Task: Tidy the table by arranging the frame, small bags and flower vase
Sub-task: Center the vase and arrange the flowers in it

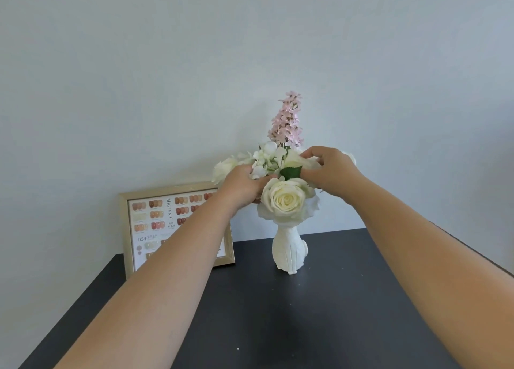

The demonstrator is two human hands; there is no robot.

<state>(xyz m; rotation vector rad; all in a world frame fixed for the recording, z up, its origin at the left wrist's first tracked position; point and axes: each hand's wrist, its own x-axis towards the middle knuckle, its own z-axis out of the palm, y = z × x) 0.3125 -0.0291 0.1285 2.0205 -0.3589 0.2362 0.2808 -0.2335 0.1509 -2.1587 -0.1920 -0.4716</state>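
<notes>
A white vase point(288, 250) stands upright on the dark table point(278, 327) near the back wall. It holds white roses point(285, 200) and a tall pink flower spike point(288, 121). My left hand point(243, 186) pinches the white blossoms on the left of the bouquet. My right hand point(329, 171) grips a white bloom on the right, just above a green leaf point(290, 171). A gold-rimmed frame point(155, 224) with a nail colour chart leans on the wall left of the vase, partly hidden by my left forearm. No small bags are in view.
A pale wall point(250, 49) rises directly behind the table. The table's left edge runs diagonally down to the lower left, and its right edge slants behind my right forearm.
</notes>
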